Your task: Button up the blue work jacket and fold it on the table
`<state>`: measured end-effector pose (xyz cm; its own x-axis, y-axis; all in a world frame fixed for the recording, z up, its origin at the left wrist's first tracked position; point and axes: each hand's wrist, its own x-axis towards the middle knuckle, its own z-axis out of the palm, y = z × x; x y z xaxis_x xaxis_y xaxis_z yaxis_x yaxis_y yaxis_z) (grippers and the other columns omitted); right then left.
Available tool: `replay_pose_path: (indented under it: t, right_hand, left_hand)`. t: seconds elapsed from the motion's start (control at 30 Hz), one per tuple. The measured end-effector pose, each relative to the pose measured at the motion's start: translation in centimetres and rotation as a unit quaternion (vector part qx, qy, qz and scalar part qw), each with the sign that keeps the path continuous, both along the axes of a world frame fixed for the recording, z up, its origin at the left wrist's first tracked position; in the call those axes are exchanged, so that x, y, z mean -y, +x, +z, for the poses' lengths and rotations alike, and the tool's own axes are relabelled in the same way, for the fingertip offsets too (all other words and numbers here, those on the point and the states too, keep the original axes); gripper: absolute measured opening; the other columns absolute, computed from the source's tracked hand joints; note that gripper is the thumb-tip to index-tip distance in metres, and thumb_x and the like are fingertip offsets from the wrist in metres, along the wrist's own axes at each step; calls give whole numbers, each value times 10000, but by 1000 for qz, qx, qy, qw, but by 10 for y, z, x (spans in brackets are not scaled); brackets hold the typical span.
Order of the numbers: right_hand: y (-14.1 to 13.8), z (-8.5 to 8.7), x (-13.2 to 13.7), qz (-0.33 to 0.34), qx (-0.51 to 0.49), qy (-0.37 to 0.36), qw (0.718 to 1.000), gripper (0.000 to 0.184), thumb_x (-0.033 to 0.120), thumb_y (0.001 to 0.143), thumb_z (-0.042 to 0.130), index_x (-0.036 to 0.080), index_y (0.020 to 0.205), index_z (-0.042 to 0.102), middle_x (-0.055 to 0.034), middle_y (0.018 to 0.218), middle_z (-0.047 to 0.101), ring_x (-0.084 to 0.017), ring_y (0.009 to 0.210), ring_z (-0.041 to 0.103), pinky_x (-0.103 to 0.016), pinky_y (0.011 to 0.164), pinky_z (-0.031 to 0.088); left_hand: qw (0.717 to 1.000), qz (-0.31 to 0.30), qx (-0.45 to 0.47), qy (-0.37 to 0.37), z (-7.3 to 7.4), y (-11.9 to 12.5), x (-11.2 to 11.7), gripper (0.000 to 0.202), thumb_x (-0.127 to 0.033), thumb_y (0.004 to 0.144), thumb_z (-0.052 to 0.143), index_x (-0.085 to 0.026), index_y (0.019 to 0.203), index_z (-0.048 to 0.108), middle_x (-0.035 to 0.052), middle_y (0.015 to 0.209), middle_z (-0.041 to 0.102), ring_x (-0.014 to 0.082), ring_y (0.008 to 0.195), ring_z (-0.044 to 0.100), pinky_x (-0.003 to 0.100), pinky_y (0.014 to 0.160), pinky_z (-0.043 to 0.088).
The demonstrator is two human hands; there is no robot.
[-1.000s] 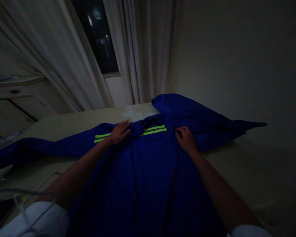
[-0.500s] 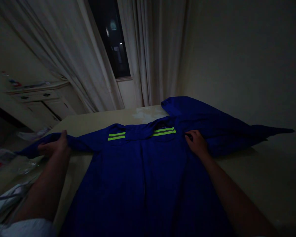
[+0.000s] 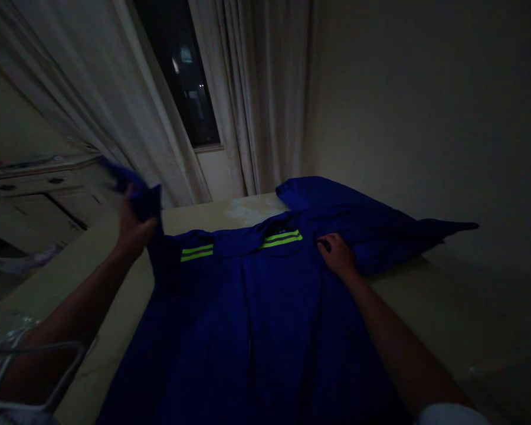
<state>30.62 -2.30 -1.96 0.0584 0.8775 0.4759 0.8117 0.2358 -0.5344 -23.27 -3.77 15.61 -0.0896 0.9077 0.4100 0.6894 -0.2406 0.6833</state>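
Note:
A blue work jacket (image 3: 212,330) lies spread on a pale table, its collar at the far side and two yellow-green striped bands across the chest. My left hand (image 3: 135,227) is closed around the sleeve (image 3: 146,203) on the left and holds it up above the table; the loose end is blurred. At the other shoulder, my right hand (image 3: 336,254) rests on the jacket with curled fingers, pinching the cloth near the armhole. The other sleeve (image 3: 371,230) stretches out to the right, bunched and partly raised.
Beyond the table (image 3: 203,215) hang long curtains (image 3: 256,106) beside a dark window (image 3: 181,77). A low cabinet (image 3: 48,189) stands at the far left. At the lower left are a white wire-like frame (image 3: 35,407) and some clear plastic (image 3: 22,324). A plain wall rises on the right.
My left hand has lifted the left sleeve off the table and brought it up and inward. My right hand stays at the same shoulder. The view has turned slightly to the right.

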Motion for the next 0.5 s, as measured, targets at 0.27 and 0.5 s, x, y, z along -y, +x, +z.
replay_pose_path:
  t: [0.27, 0.5]
  right_hand:
    - [1, 1, 3, 24, -28, -11, 999, 233, 330, 938, 581, 214, 1055, 745, -86, 1121, 651, -209, 860, 678, -371, 839, 566]
    - [-2, 3, 2, 9, -15, -17, 1000, 205, 310, 943, 599, 219, 1055, 745, -83, 1131, 650, -212, 906, 680, -364, 872, 559]
  left_hand:
    - [906, -254, -329, -87, -112, 83, 11, 751, -616, 1018, 421, -243, 1658, 293, 131, 1730, 253, 341, 1591, 246, 543, 1265, 277]
    - [924, -175, -335, -61, -120, 128, 2, 705, -631, 1035, 353, -184, 1571, 451, 153, 1590, 509, 323, 1477, 454, 521, 1231, 341]
